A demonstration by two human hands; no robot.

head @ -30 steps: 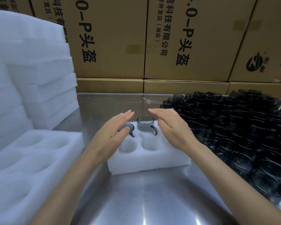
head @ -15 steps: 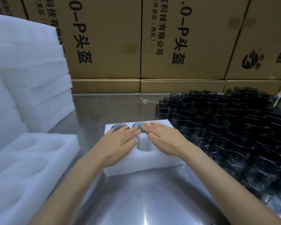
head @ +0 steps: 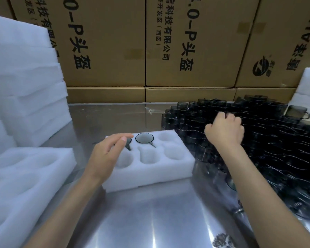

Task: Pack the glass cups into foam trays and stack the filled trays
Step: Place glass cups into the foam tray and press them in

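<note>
Your left hand (head: 108,153) hovers relaxed and open over the foam tray (head: 150,176) on the worktop (head: 150,221), empty. Two cups (head: 144,138) sit in the tray's far row. Right of the tray, your right hand (head: 224,130) curls among the massed cups (head: 276,149); whether it holds one, I cannot tell.

The counter (head: 150,221) is showing brushed, glossy metal, reflecting overhead light in streaks. The foam tray (head: 147,176) is presenting a white, matt, finely pitted surface. The glass cups (head: 276,144) at 3 o'clock are appearing smoky, dark and glossy. The cartons (head: 106,42) at 12 o'clock are showing matt brown cardboard.
</note>
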